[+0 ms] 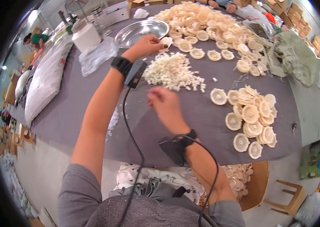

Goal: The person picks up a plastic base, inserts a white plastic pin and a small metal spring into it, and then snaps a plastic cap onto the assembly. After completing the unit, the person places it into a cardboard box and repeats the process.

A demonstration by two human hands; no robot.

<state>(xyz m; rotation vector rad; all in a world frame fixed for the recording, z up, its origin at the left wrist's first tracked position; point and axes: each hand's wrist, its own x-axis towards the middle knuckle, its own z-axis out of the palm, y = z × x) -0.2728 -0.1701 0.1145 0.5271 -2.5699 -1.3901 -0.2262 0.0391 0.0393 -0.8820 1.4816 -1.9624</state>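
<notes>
Pinched in my left hand (pixel 147 47) is a round cream plastic disc (pixel 166 42), held over the table between the metal bowl and a heap of small white plastic pieces (pixel 173 72). My right hand (pixel 166 108) hovers lower, just below that heap, slightly blurred. Its fingertips are drawn together, and whatever they may hold is too small to make out. To the right of it lies a pile of cream discs with raised centres (pixel 250 113). A far larger mound of similar discs (pixel 201 20) spreads over the table's far side, some lying singly along its near edge.
A shiny metal bowl (pixel 137 32), a white jug (pixel 86 37) and a clear plastic bag (pixel 98 56) occupy the far left. A green woven sack (pixel 296 56) sits at the right. Under the near edge stands a carton (pixel 258 183) of discs. Another person's hands (pixel 231 7) show beyond the mound.
</notes>
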